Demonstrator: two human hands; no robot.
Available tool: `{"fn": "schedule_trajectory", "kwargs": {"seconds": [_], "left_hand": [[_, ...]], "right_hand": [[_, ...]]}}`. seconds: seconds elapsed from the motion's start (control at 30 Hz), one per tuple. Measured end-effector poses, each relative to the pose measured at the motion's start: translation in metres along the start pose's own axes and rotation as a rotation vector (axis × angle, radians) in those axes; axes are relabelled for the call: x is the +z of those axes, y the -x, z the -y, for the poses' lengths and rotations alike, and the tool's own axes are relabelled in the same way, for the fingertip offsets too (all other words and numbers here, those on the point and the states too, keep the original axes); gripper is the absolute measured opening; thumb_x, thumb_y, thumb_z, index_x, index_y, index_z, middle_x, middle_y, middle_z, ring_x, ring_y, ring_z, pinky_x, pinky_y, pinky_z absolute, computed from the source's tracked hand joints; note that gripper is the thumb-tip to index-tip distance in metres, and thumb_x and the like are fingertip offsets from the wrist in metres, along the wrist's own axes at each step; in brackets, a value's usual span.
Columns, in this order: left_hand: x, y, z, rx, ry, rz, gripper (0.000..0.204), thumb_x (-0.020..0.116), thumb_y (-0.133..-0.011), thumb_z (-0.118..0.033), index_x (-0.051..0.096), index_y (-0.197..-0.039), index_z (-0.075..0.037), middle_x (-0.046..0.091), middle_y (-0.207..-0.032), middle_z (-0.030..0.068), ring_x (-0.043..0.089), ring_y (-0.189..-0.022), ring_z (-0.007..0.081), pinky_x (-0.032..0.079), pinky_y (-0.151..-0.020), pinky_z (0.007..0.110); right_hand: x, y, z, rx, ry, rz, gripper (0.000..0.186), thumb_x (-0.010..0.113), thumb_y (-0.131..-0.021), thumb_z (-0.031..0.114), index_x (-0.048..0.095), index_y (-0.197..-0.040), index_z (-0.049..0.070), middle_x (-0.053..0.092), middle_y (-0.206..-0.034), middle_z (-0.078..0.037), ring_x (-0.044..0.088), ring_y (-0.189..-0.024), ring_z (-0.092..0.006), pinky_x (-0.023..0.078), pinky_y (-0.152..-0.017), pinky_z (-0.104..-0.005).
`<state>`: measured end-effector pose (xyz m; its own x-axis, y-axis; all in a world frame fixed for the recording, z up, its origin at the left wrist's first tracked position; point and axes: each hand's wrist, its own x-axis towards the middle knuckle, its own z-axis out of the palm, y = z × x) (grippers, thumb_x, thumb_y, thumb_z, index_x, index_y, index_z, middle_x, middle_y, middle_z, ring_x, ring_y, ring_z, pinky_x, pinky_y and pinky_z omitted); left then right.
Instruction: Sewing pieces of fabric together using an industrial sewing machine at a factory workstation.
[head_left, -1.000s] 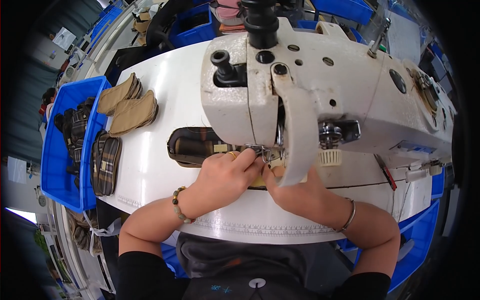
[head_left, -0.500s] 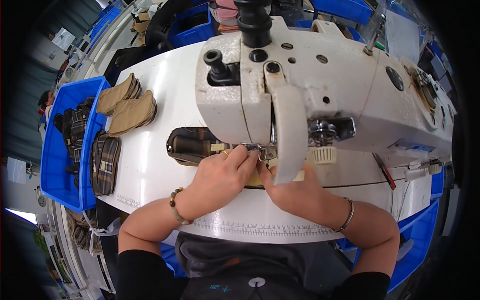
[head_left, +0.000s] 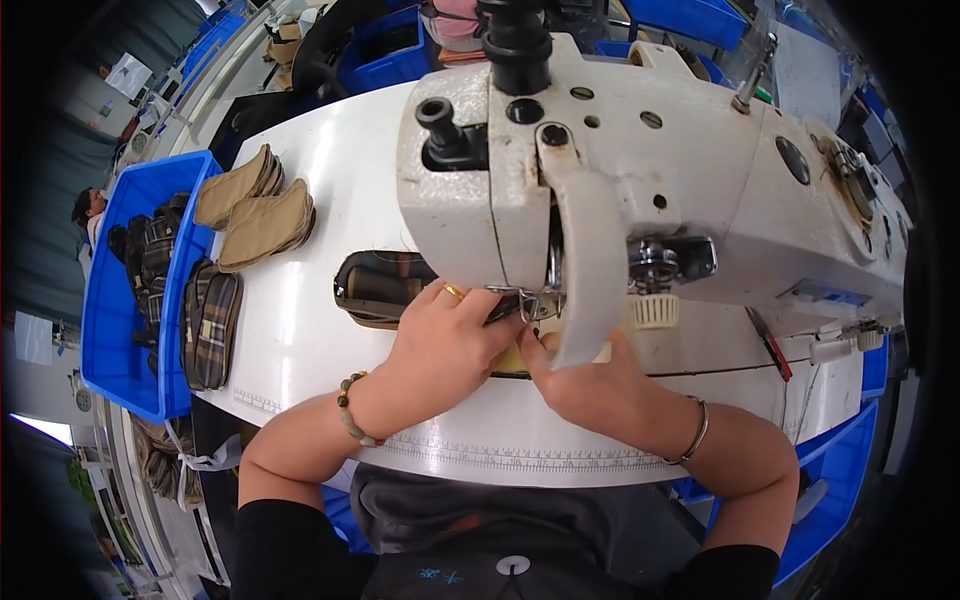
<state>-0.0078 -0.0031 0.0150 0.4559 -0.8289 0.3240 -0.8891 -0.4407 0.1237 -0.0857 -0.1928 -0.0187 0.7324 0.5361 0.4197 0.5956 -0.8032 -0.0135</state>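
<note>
A large off-white sewing machine stands on a white table. Under its needle area lies a dark plaid and tan fabric piece with a brown zip edge. My left hand presses flat on this piece just left of the presser foot. My right hand grips the piece's yellowish edge just below the foot. The machine head hides most of the needle and the fingertips of my right hand.
Two stacks of tan fabric pieces lie on the table's left part. A blue bin at the left holds dark plaid pieces, some hanging over its rim. More blue bins stand behind the machine and at the lower right.
My head has moved closer, so the machine and hands fill more of the view. Both hands stay on the fabric piece at the presser foot, shifted slightly.
</note>
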Motion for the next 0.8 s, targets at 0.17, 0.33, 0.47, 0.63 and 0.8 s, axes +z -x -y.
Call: {"fn": "schedule_trajectory", "kwargs": {"seconds": [0.17,0.33,0.47,0.63,0.8], "left_hand": [[-0.005,0.002,0.001,-0.072,0.088,0.091,0.024,0.076,-0.076,-0.014,0.077,-0.100,-0.013,0.065,-0.098,0.0040,0.064,-0.081,0.0241,0.054,-0.070,0.035],[-0.005,0.000,0.003,-0.061,0.148,0.097,0.026,0.075,-0.077,-0.013,0.076,-0.103,-0.013,0.067,-0.099,0.0052,0.065,-0.080,0.0253,0.055,-0.069,0.035],[-0.008,-0.002,0.003,-0.073,0.132,0.126,0.026,0.074,-0.077,-0.013,0.076,-0.103,-0.012,0.068,-0.095,0.0050,0.066,-0.079,0.0258,0.055,-0.064,0.035],[-0.007,-0.006,0.001,-0.095,0.105,0.123,0.027,0.073,-0.078,-0.014,0.076,-0.104,-0.011,0.068,-0.090,0.0044,0.067,-0.077,0.0265,0.055,-0.061,0.036],[-0.001,-0.010,0.001,-0.098,0.099,0.040,0.012,0.072,-0.075,-0.012,0.071,-0.086,-0.009,0.067,-0.079,0.0103,0.067,-0.068,0.0313,0.053,-0.057,0.042]], "right_hand": [[0.005,0.000,0.000,0.021,-0.012,-0.033,0.032,0.064,-0.071,0.007,0.067,-0.100,-0.004,0.065,-0.069,-0.010,0.065,-0.057,-0.0207,0.049,-0.048,-0.0350],[0.008,0.002,0.001,0.050,-0.034,-0.043,0.029,0.064,-0.070,0.007,0.067,-0.097,-0.003,0.065,-0.070,-0.010,0.065,-0.057,-0.0214,0.050,-0.049,-0.0358],[0.007,0.002,0.000,0.036,-0.032,-0.100,0.027,0.064,-0.071,0.008,0.067,-0.096,-0.002,0.065,-0.069,-0.010,0.065,-0.057,-0.0226,0.050,-0.049,-0.0364],[0.002,-0.001,-0.003,0.042,0.037,0.006,0.027,0.065,-0.074,0.009,0.068,-0.099,-0.001,0.062,-0.064,-0.010,0.065,-0.057,-0.0251,0.050,-0.049,-0.0384],[0.017,-0.001,-0.003,0.363,-0.436,-0.106,0.013,0.064,-0.084,0.011,0.070,-0.092,0.003,0.061,-0.061,-0.012,0.065,-0.057,-0.0302,0.050,-0.049,-0.0431]]}}
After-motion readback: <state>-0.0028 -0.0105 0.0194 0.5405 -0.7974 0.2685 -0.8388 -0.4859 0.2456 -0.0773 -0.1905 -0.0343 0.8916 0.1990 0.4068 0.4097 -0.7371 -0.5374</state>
